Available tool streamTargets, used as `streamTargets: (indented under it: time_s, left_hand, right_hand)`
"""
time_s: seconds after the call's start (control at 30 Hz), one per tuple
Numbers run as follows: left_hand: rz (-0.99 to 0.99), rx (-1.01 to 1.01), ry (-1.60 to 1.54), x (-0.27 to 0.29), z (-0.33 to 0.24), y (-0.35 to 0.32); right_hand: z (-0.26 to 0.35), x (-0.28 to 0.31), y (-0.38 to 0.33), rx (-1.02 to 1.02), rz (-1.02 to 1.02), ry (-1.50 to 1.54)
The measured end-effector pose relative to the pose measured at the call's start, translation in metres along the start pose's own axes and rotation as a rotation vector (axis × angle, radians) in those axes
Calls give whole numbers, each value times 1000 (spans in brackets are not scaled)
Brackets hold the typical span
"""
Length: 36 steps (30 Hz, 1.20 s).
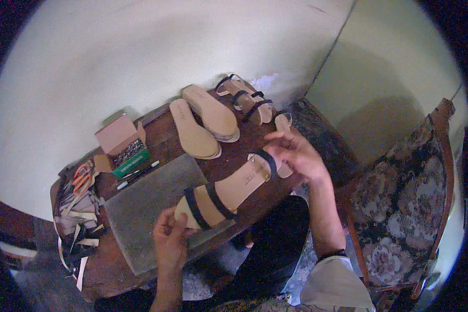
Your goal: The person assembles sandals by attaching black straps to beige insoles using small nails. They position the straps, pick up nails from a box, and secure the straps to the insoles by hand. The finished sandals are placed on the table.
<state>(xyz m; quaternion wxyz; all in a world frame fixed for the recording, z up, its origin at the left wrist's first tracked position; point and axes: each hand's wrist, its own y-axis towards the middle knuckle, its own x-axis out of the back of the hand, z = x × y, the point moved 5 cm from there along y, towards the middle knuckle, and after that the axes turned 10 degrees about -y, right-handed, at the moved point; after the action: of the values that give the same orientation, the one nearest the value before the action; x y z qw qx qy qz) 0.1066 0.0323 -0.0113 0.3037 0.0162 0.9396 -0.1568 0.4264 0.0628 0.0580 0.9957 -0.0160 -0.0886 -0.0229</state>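
A flat sandal (243,184) with a beige insole and dark straps lies slantwise above the front of the wooden table. My left hand (170,229) grips its toe end, thumb on top and fingers curled at the side. Close to the dark ankle strap at the heel is my right hand (298,156), its fingers bent and spread apart, slightly blurred. Whether its thumb touches the strap is hard to see. Below the toe end lies a grey rectangular slab (145,208). Partly behind my right hand is another sandal (283,122).
Loose soles (195,130) lie at the back, beside finished-looking strappy sandals (247,99). An open box (131,153) of small metal pieces stands left of them, near pens (137,175). Orange-handled scissors (82,178) rest on scraps (78,205). A floral-upholstered chair (395,218) stands right.
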Motion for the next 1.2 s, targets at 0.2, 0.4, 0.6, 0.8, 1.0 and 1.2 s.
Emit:
streamTargets:
  time_s: [0.2, 0.4, 0.6, 0.8, 1.0, 1.2]
  left_hand:
    - [127, 69, -5, -61, 45, 29]
    - [215, 22, 229, -115, 69, 75]
    - [139, -146, 854, -149, 73, 97]
    - [175, -431, 1160, -139, 77, 102]
    - [247, -547, 1192, -148, 84, 92]
    - [332, -636, 1079, -123, 67, 83]
  right_hand:
    - [23, 64, 43, 55, -199, -83]
    - [-7, 106, 105, 7, -309, -181]
    - [-59, 140, 141, 54, -437, -405]
    - [-43, 116, 138, 117, -510, -649]
    - [-67, 142, 136, 125, -600, -716]
    - [-11, 96, 105, 195, -687, -672]
